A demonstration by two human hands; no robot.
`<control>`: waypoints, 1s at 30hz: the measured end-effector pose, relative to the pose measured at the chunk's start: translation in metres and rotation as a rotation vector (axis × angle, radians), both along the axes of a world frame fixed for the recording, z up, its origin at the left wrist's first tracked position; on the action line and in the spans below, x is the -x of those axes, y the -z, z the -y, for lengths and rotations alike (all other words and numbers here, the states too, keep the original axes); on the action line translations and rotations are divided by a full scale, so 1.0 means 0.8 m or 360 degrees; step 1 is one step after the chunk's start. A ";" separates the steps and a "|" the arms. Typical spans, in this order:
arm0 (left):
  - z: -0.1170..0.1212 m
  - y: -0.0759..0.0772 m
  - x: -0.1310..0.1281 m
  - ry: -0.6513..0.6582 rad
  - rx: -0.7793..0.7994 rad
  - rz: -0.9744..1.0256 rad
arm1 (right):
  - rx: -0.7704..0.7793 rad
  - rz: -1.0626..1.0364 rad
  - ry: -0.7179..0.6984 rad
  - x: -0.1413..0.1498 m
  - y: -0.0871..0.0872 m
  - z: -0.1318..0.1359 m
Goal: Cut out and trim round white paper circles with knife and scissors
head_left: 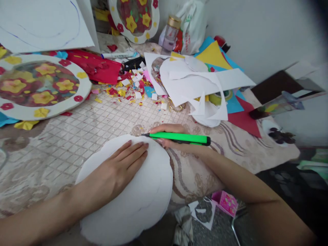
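Light is soft; right edge seems blurred.

- One left hand (112, 174), one right hand (171, 128)
- One green cutter (184, 137)
- One scalloped white card (143, 188)
- Two flowered discs (44, 89) (138, 20)
- One gold-capped bottle (171, 33)
- One white marker (119, 55)
- One plastic bag (195, 25)
- One pink box (227, 203)
- Uncountably many paper scraps (125, 82)

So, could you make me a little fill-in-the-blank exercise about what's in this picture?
1. The right hand holds a craft knife with a bright ____ handle.
2. The left hand lies on a scalloped sheet coloured ____.
3. The bottle beside the plastic bag has a ____ cap.
4. Altogether, ____ flower-decorated panels are visible.

Missing words: green; white; gold; two.
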State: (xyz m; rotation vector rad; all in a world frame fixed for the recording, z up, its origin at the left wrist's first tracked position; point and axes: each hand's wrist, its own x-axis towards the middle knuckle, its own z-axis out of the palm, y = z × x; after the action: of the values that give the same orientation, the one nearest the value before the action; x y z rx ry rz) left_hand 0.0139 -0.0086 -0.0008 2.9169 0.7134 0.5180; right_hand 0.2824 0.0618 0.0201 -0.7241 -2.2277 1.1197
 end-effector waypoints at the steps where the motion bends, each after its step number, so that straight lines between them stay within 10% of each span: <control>1: 0.000 0.000 0.000 0.0001 -0.0001 0.0001 | -0.0003 0.0003 -0.0006 0.000 0.000 0.000; 30: 0.002 0.004 -0.003 -0.0030 -0.0005 -0.0039 | -0.0112 0.0000 0.0108 0.000 -0.003 0.018</control>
State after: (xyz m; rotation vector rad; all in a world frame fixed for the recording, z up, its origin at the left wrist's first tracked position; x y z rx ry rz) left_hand 0.0160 -0.0098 -0.0039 2.9272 0.7445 0.4864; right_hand 0.2820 0.0472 0.0228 -0.7644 -2.2136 1.0031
